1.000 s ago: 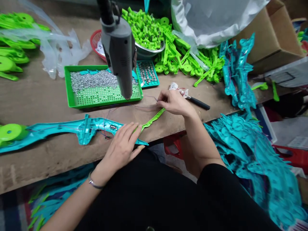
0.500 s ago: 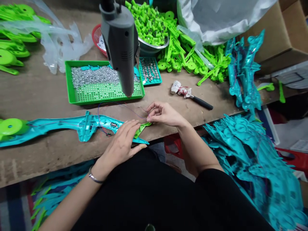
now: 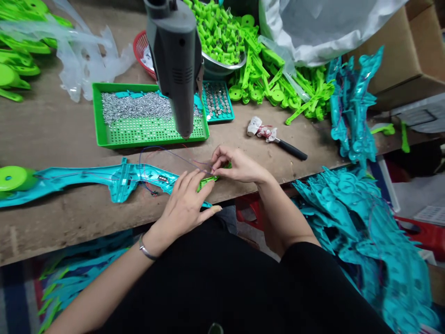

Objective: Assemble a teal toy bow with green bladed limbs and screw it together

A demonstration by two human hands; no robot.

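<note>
A long teal plastic toy shell lies flat along the wooden bench, with a lime green disc at its far left end and thin red and blue wires looping off its middle. My left hand rests palm down on the shell's right tip, its fingers on a small lime green strip. My right hand pinches the other end of that strip and the wire ends between thumb and fingers.
A grey powered screwdriver hangs over a green tray of screws. A teal tray of small metal parts, a black-handled tool, piles of lime green parts, teal shells and a cardboard box surround them.
My right hand has drawn the green strip and wires leftward toward the shell's tip, and the strip now looks much shorter. My left hand has stayed on the shell.
</note>
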